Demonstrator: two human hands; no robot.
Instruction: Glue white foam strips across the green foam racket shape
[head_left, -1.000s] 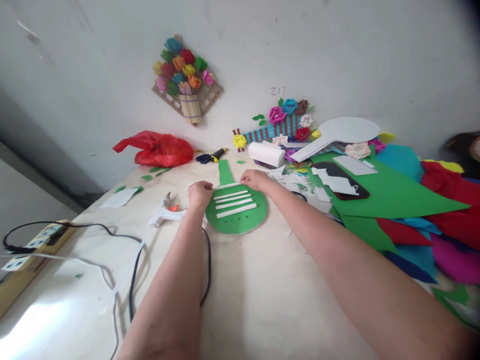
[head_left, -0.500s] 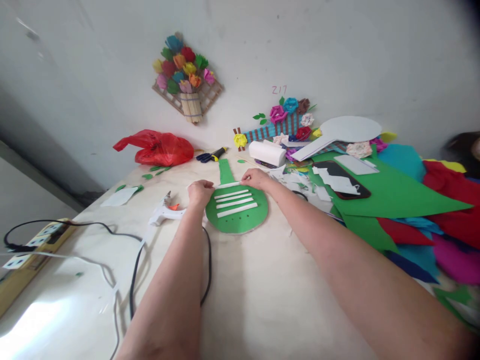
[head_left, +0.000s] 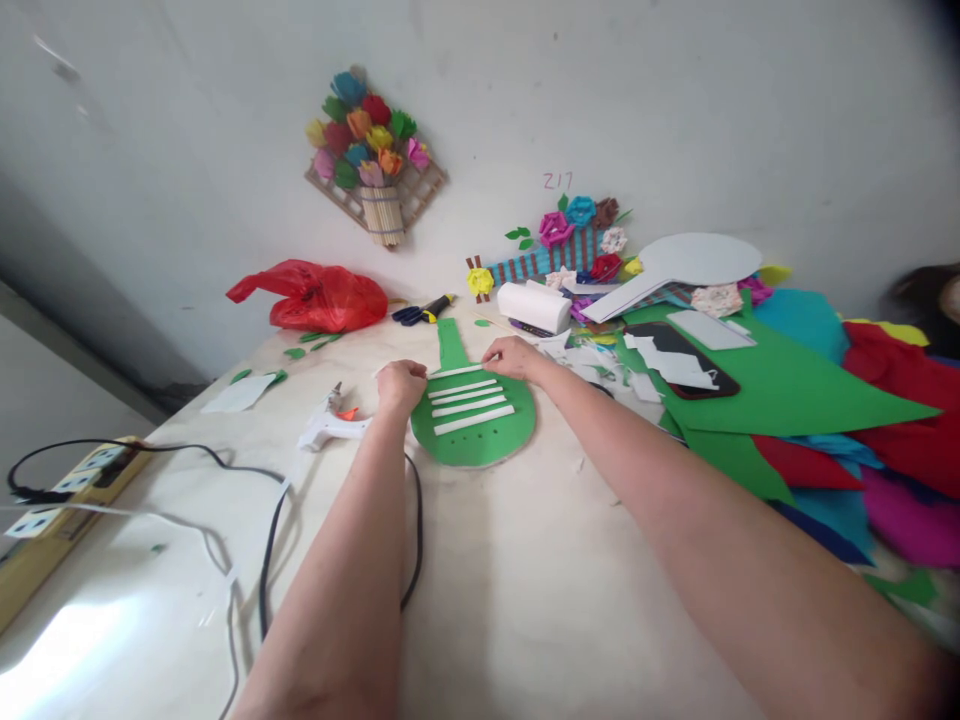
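Note:
A green paddle-shaped board (head_left: 480, 448) with a narrow neck lies flat on the table. Several white paper strips (head_left: 473, 412) run side by side across its round part, above a row of small dots. Where the neck meets the round part, another white paper strip (head_left: 459, 371) stretches between my two hands. My left hand (head_left: 403, 386) pinches its left end, and part of the strip sticks out past the fingers. At the right end, my right hand (head_left: 512, 357) has its fingertips closed on the strip. Left of the board lies a white glue gun (head_left: 330, 428).
A red plastic bag (head_left: 322, 297) and pliers (head_left: 424, 310) are at the back. On the right are paper scraps, a dark phone (head_left: 686, 362), green sheets (head_left: 802, 375) and a white paddle-shaped cutout (head_left: 694, 260). Cables run left to a power strip (head_left: 75, 490).
Both hands stay almost in place at the strip's ends. The strip appears to lie slightly lower against the board; little else differs.

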